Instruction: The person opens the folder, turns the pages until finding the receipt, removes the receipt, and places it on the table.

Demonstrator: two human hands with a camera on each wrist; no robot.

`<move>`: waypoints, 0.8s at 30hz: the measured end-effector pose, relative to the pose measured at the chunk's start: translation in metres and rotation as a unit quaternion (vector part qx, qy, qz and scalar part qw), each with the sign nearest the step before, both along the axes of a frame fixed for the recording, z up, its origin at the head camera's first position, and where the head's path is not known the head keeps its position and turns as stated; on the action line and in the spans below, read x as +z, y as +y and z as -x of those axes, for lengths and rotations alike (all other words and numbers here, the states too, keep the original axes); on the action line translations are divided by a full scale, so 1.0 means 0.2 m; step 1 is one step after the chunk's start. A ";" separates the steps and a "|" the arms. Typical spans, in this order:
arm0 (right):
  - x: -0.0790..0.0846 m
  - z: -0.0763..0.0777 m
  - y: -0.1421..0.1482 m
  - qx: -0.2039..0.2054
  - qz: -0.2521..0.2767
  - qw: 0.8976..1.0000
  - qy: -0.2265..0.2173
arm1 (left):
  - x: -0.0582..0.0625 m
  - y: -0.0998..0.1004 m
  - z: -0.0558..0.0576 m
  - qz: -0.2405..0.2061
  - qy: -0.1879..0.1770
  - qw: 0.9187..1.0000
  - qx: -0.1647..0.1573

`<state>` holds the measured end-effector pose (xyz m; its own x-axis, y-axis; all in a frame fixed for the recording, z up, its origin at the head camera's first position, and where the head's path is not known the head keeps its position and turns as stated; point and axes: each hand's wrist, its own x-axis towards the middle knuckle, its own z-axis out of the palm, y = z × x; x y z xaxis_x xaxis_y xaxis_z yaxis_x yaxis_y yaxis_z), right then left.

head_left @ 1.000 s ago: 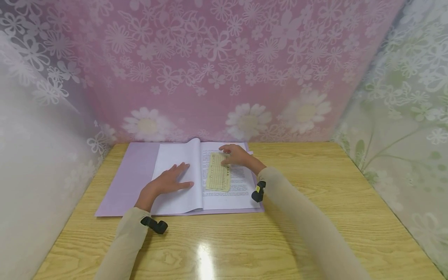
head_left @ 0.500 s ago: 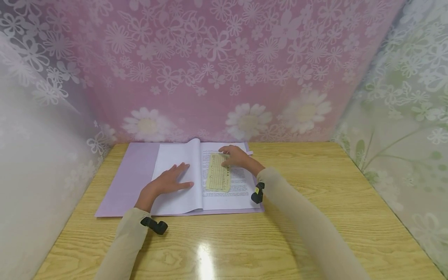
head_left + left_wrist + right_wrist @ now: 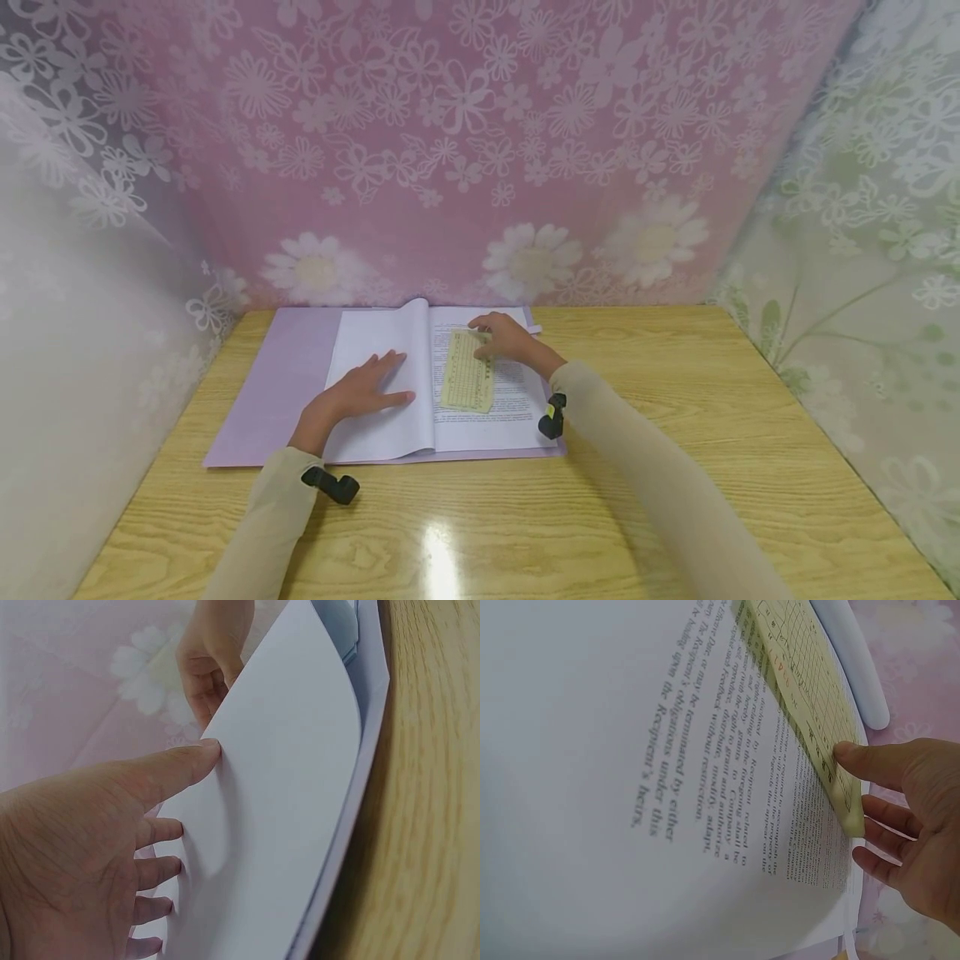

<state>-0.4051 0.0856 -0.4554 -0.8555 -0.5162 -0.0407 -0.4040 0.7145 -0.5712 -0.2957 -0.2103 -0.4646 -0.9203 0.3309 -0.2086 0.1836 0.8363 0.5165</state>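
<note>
A purple folder lies spread on the table, holding white sheets. My left hand rests with fingers spread on a turned-over blank page; the left wrist view also has this page under the thumb and fingertips. On the printed page at the right lies a yellow form-like receipt, ruled with a grid. My right hand pinches its upper right end. In the right wrist view the thumb is on top of the receipt, with the fingers at its far edge.
The wooden table extends in front and to the right. A pink flowered backdrop stands right behind the folder. A small white tab sticks out at the folder's right edge.
The right hand has shifted very slightly, and the receipt with it. My left hand stays where it was on the page.
</note>
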 end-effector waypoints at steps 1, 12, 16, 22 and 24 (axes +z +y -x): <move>0.00 0.00 0.00 0.002 -0.001 1.000 0.003 | 0.00 0.00 0.00 0.000 0.000 1.000 0.000; 0.00 0.00 0.00 -0.013 -0.013 1.000 0.024 | 0.01 0.01 -0.01 0.005 0.004 1.000 0.001; -0.01 0.00 0.00 -0.015 -0.015 0.999 0.031 | 0.02 0.01 -0.01 0.004 0.003 1.000 0.001; -0.01 0.00 0.00 -0.013 -0.014 0.999 0.042 | 0.01 0.01 -0.01 0.006 0.002 1.000 0.002; 0.00 0.00 0.00 -0.009 -0.015 0.999 0.046 | 0.01 0.01 -0.01 0.005 0.001 1.000 0.002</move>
